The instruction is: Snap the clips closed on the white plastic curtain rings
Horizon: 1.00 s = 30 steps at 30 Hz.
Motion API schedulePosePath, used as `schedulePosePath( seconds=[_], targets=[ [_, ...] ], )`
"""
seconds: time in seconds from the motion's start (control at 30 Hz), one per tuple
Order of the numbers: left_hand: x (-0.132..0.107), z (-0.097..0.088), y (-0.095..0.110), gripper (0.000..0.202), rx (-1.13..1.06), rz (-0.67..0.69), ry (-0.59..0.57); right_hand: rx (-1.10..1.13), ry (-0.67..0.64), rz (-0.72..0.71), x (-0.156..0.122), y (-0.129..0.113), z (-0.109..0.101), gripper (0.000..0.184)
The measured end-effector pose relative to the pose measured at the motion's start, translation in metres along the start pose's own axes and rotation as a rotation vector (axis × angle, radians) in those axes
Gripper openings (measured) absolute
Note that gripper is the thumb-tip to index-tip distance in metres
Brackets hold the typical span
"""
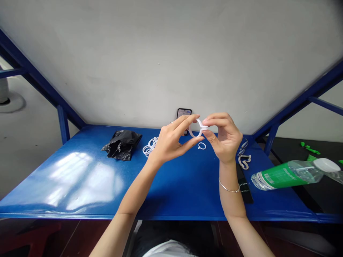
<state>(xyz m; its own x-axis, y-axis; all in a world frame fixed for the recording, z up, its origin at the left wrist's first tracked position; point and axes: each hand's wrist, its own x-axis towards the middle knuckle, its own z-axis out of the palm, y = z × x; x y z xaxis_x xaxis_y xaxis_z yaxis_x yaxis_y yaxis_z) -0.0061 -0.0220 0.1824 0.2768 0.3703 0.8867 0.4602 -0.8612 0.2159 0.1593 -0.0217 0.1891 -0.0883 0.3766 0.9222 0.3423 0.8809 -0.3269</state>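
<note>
Above the blue table, both my hands hold one white plastic ring [193, 133], seen nearly face-on. My left hand [173, 139] grips the ring's left side between thumb and fingers. My right hand [227, 138] pinches a flat tab-like part at the ring's right side, thumb below and fingers above. A smaller white ring with a little eyelet [202, 146] lies on the table just under my hands. Left of my left hand sits a loose pile of white rings [150, 146], partly hidden by that hand.
A crumpled black plastic bag [122, 144] lies at the left on the blue table [171, 189]. A phone [184, 111] leans against the wall behind my hands. At the right are a white heart-shaped piece [244, 161], a dark flat object [245, 189] and a green-labelled water bottle [289, 174].
</note>
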Motion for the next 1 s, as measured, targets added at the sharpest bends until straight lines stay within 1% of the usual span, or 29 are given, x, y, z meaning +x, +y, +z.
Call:
schedulePosePath(
  seconds=[0.13, 0.2, 0.27, 0.33, 0.47, 0.63, 1.0],
  targets=[
    [0.0, -0.001, -0.001, 0.045, -0.007, 0.01, -0.028, -0.017, 0.008, -0.011, -0.001, -0.001, -0.002, 0.005],
    [0.001, -0.001, -0.002, 0.049, 0.001, 0.022, -0.01, -0.016, 0.025, -0.019, -0.001, -0.003, -0.002, 0.004],
    [0.002, -0.002, -0.002, 0.051, 0.015, 0.048, 0.033, -0.016, 0.044, -0.032, -0.001, -0.004, -0.003, 0.003],
    [0.003, -0.003, -0.001, 0.046, 0.028, 0.082, 0.08, -0.027, 0.054, -0.044, -0.001, -0.006, -0.003, 0.004],
    [0.004, -0.004, 0.003, 0.022, 0.02, 0.149, 0.166, -0.071, 0.054, -0.061, -0.001, -0.009, -0.001, 0.005],
    [0.005, -0.004, 0.006, 0.013, 0.012, 0.184, 0.235, -0.081, 0.074, -0.088, -0.002, -0.01, 0.001, 0.009],
    [0.005, -0.005, 0.01, 0.008, 0.073, 0.178, 0.217, -0.121, 0.07, -0.058, -0.003, -0.007, 0.0, 0.004]
  ],
)
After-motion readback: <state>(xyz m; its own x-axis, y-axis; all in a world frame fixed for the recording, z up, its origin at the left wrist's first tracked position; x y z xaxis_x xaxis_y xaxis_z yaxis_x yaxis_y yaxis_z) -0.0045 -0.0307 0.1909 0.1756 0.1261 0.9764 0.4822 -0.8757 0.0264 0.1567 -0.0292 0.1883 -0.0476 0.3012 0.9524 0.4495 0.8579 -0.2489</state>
